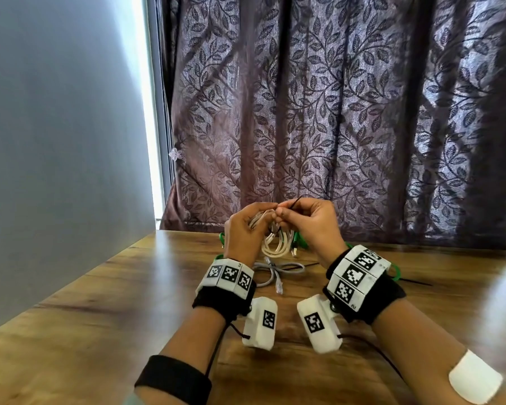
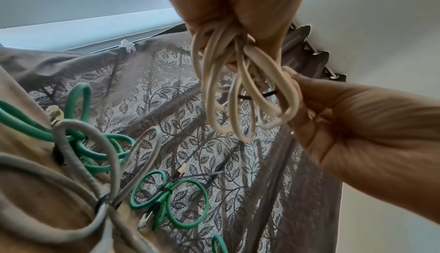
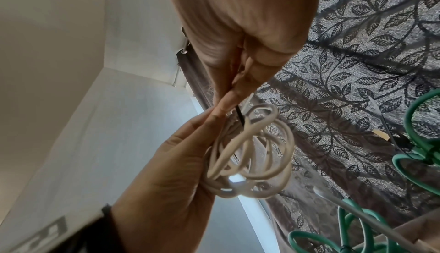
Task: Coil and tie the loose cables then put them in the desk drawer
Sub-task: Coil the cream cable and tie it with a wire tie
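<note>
A coil of cream cable (image 1: pixel 276 246) hangs above the wooden desk (image 1: pixel 129 287). My left hand (image 1: pixel 256 219) grips the top of the coil, with the loops (image 2: pixel 238 97) drooping below its fingers. My right hand (image 1: pixel 284 213) pinches a thin black tie (image 1: pixel 293 203) right beside the left fingertips. In the right wrist view the black tie (image 3: pixel 240 116) runs from the pinch down into the cream coil (image 3: pixel 262 153). A stretch of the black tie (image 2: pixel 269 94) also crosses behind the loops in the left wrist view.
A grey cable bundle (image 1: pixel 278 270) lies on the desk under my hands. Tied green cable bundles (image 2: pixel 166 195) lie farther back, toward the curtain (image 1: pixel 333 112). A grey wall (image 1: pixel 56 141) bounds the desk on the left.
</note>
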